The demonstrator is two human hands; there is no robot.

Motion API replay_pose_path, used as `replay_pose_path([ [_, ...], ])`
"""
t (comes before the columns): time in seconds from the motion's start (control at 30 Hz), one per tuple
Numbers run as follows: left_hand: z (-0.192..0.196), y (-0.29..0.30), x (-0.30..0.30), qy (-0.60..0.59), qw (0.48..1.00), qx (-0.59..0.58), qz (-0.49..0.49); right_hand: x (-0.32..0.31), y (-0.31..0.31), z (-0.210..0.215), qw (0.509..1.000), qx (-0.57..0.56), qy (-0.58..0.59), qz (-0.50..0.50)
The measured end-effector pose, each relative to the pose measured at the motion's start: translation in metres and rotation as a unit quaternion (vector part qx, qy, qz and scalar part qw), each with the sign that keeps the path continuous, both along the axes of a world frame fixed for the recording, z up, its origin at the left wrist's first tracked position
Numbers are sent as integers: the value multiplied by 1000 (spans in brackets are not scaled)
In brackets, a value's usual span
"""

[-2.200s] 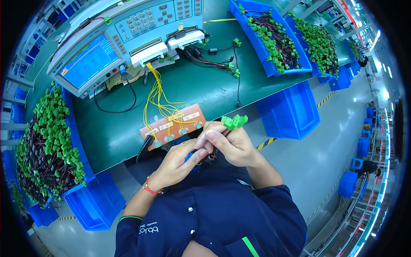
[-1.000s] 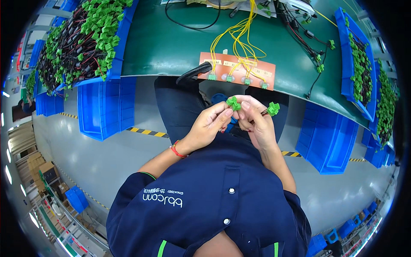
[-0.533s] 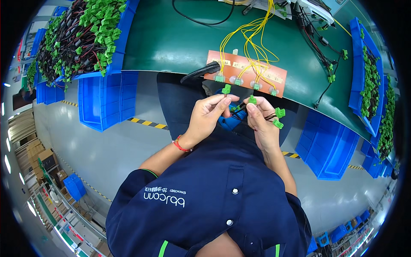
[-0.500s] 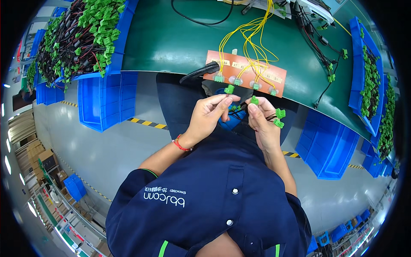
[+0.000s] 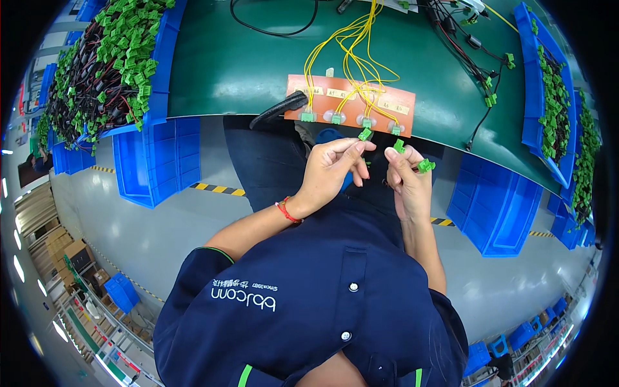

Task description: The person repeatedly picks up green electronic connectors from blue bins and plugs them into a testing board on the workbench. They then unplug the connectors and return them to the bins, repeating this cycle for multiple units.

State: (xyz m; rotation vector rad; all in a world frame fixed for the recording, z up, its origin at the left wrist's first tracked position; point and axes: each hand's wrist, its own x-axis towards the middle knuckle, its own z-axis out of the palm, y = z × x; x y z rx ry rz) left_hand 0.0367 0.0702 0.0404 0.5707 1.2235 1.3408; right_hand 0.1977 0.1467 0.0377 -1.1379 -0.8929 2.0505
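Green and glossy, the tabletop (image 5: 232, 71) curves across the upper view, and the equipment at its far side is cut off by the top edge. Yellow wires (image 5: 374, 11) run down to an orange board (image 5: 324, 105) at the near edge. Heaped connectors fill a blue bin (image 5: 169, 51) at left, and another blue bin (image 5: 530, 77) stands at right.

In front of the board, the left hand (image 5: 327, 171) pinches a green connector (image 5: 365, 134) between thumb and forefinger, just beside the third terminal (image 5: 367, 122) — whether they touch, I cannot tell. The right hand (image 5: 411, 182) has thumb and forefinger closed at a second green connector (image 5: 399, 146), below the last terminal; another green piece (image 5: 425, 166) juts from its outer side. Leads below the connectors are mostly hidden by the fingers, and a blue object (image 5: 348, 182) behind the left hand is hard to make out.

Half a second ago the left connector sat between the first and second terminals; both hands have shifted rightward along the board — and two outer green pieces, distinct then, now appear as one cluster.
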Motion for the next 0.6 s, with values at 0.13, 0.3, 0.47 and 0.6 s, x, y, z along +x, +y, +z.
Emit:
replay_pose_path([
  [0.13,-2,0,6,-14,999,4,35,-6,7,4,1000,-9,-28,10],
  [0.3,0,2,13,-100,992,-15,76,-5,10,5,999,-17,-33,14],
  [0.47,5,4,14,-154,985,-20,77,-5,16,8,998,-12,-61,28],
  [0.6,7,2,10,-165,983,-33,71,-3,21,3,997,-4,-65,47],
])
